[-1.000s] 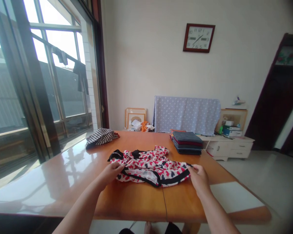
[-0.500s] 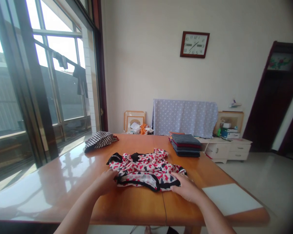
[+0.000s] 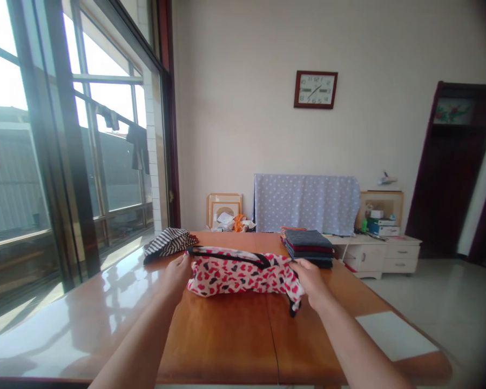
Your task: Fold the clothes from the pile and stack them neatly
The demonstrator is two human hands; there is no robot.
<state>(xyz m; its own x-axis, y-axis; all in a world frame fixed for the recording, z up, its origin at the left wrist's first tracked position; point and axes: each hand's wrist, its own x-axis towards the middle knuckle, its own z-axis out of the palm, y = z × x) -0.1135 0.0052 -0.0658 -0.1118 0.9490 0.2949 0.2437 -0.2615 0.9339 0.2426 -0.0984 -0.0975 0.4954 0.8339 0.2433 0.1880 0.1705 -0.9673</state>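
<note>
A white garment with red and black hearts and black trim [image 3: 238, 274] is stretched between my two hands above the wooden table [image 3: 218, 337]. Its kind is hard to tell while it hangs bunched. My left hand [image 3: 181, 266] pinches the upper left corner, and my right hand [image 3: 306, 274] grips the upper right corner. The black-edged opening runs along the top, between the hands. At the right a black-trimmed piece dangles down near the tabletop.
A black-and-white striped cloth [image 3: 170, 242] lies crumpled at the table's far left. At the far right stands a stack of folded clothes [image 3: 310, 247]. A white sheet [image 3: 395, 335] covers part of the right edge. Behind the table is a low white cabinet [image 3: 389, 256].
Both hands have lifted the garment's near edge up and away from me. It lay spread on the table before; now it hangs between my hands. The view has tilted up slightly.
</note>
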